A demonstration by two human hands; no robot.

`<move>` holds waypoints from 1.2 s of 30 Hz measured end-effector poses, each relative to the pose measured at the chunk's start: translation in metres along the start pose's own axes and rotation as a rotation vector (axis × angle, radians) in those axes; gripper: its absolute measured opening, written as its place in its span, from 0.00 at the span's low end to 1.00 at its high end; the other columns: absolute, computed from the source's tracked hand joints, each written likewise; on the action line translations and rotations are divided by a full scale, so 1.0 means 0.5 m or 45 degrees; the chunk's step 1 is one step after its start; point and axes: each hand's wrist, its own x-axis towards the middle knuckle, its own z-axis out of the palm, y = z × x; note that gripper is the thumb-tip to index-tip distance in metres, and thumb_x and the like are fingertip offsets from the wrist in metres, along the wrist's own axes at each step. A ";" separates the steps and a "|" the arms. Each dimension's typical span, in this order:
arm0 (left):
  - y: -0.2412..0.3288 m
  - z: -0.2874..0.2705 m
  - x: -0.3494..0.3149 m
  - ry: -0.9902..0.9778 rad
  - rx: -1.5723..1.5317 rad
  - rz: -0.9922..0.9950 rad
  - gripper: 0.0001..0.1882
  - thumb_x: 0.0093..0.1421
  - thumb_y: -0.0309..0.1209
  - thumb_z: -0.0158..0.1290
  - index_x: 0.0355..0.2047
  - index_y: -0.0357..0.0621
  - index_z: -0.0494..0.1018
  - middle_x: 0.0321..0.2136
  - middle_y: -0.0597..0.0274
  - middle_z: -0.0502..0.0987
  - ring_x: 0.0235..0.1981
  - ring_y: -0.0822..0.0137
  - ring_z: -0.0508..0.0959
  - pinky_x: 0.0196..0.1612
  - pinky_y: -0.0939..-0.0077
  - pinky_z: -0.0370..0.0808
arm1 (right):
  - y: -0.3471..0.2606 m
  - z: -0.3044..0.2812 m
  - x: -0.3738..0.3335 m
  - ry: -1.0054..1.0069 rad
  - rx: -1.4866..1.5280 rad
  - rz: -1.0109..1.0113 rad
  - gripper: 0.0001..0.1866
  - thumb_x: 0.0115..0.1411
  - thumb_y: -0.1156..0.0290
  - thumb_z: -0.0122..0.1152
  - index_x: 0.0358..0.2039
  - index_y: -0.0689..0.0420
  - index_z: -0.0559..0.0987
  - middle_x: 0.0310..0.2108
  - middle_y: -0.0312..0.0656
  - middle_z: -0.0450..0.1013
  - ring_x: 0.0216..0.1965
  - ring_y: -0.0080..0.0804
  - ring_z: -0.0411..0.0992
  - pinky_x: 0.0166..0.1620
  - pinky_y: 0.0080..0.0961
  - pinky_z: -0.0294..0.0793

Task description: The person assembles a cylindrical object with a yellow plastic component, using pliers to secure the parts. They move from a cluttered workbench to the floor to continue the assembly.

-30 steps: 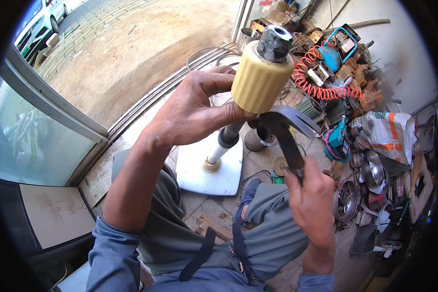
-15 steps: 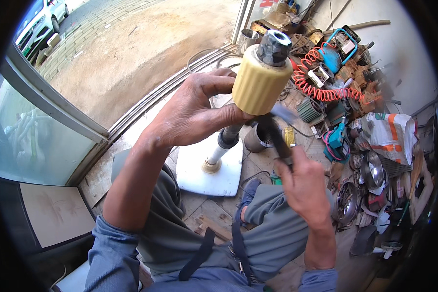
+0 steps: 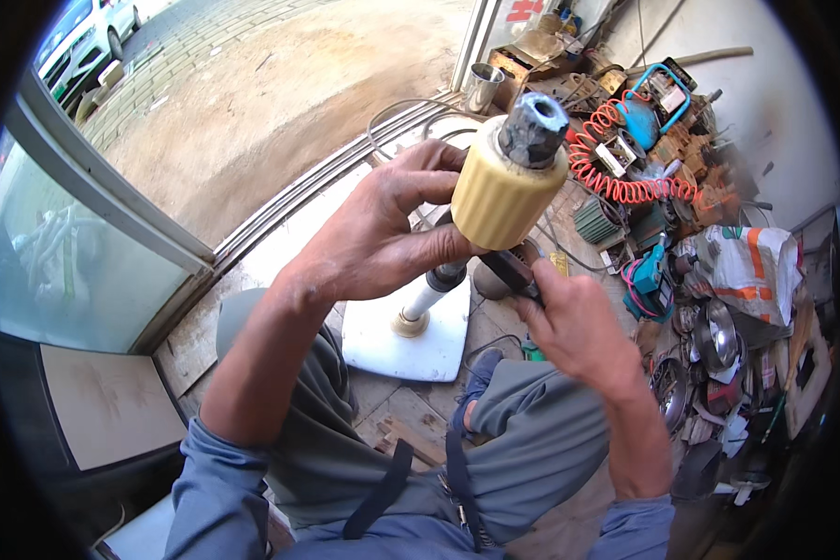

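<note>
A cream ribbed cylinder (image 3: 506, 191) with a black, hollow-ended stub (image 3: 535, 129) on top stands tilted on a grey and white pole (image 3: 425, 303). Below, the pole rises from a white squarish base (image 3: 373, 338) on the floor between my legs. My left hand (image 3: 383, 224) grips the cylinder from its left side, thumb low and fingers behind. Close under the cylinder's lower right edge, my right hand (image 3: 574, 327) is wrapped round a dark-handled tool (image 3: 513, 274). The tool's far end is hidden behind the cylinder, so I cannot tell whether they touch.
A dark round pot (image 3: 497, 280) sits behind the tool. Along the right lie a coiled orange hose (image 3: 616, 191), a teal power tool (image 3: 651, 280), a white sack (image 3: 751, 271) and metal bowls (image 3: 716, 336). A sliding-door track (image 3: 280, 207) crosses the left side.
The cylinder has shifted slightly down and to the right in view. My right hand has moved up a little, and the tool has swung to a flatter slant under the cylinder.
</note>
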 end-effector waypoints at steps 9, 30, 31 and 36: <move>-0.003 0.007 -0.005 0.034 0.017 0.030 0.21 0.59 0.43 0.68 0.48 0.48 0.83 0.49 0.56 0.77 0.51 0.57 0.76 0.54 0.62 0.73 | 0.000 -0.031 0.009 0.018 0.049 0.009 0.14 0.64 0.66 0.65 0.36 0.62 0.70 0.23 0.59 0.75 0.29 0.64 0.76 0.32 0.55 0.74; -0.003 -0.001 -0.005 -0.007 -0.119 -0.110 0.21 0.59 0.42 0.68 0.49 0.47 0.83 0.49 0.55 0.77 0.52 0.59 0.76 0.55 0.61 0.74 | -0.003 -0.035 -0.029 0.045 -0.032 0.085 0.14 0.64 0.66 0.65 0.37 0.61 0.71 0.24 0.59 0.76 0.30 0.65 0.77 0.32 0.55 0.75; -0.002 0.000 -0.003 -0.005 -0.102 -0.108 0.21 0.59 0.42 0.68 0.49 0.47 0.83 0.49 0.55 0.77 0.51 0.59 0.76 0.55 0.61 0.73 | -0.010 -0.042 -0.034 0.107 0.082 0.167 0.14 0.64 0.66 0.64 0.37 0.60 0.70 0.24 0.59 0.76 0.30 0.65 0.77 0.32 0.54 0.75; -0.007 0.009 -0.018 0.034 -0.085 -0.101 0.20 0.59 0.42 0.68 0.49 0.48 0.84 0.48 0.56 0.78 0.50 0.60 0.77 0.54 0.62 0.73 | -0.009 -0.024 -0.043 0.015 -0.009 0.150 0.14 0.65 0.66 0.63 0.37 0.62 0.71 0.24 0.60 0.76 0.30 0.64 0.77 0.33 0.54 0.75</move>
